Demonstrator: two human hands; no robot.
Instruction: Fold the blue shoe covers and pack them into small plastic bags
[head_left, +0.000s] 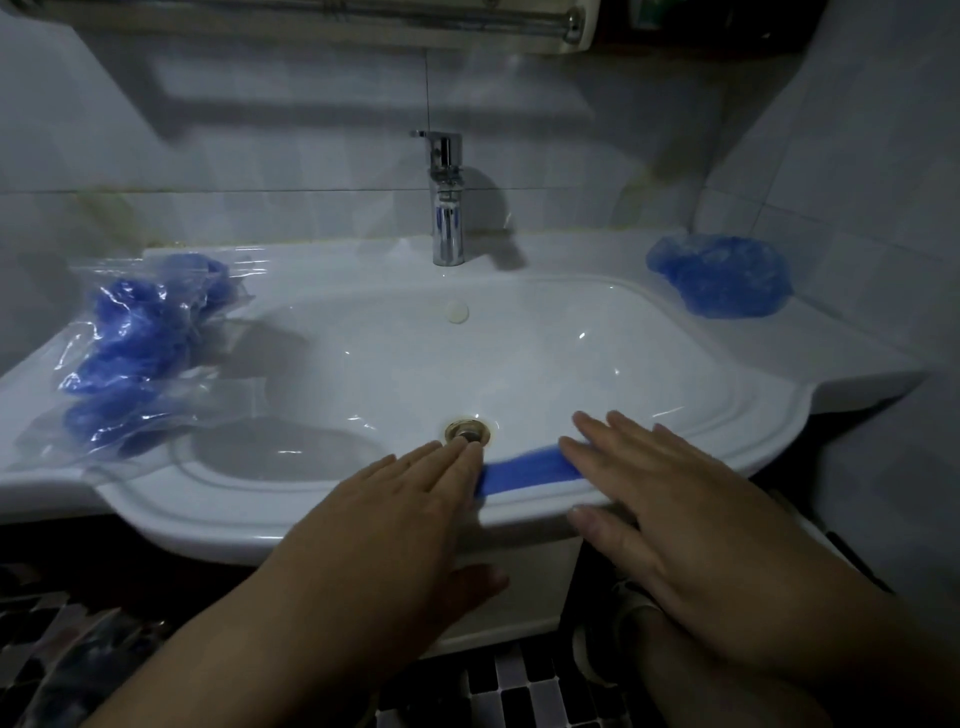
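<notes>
A folded blue shoe cover (524, 470) is laid as a flat strip on the front rim of the sink (311, 525), at 5 o'clock from the drain (466, 430). Its left end is touched by the left hand (395, 525) and its right end is pressed by the right hand (660, 499). Both hands are kept flat with straight fingers, and nothing is gripped. Filled plastic bags (140, 353) are seen at 9 o'clock and loose shoe covers (722, 275) at 2 o'clock.

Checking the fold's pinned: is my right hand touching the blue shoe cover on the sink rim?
Touching. Head view: the right hand lies flat on one end of the folded blue shoe cover, no gap.
</notes>
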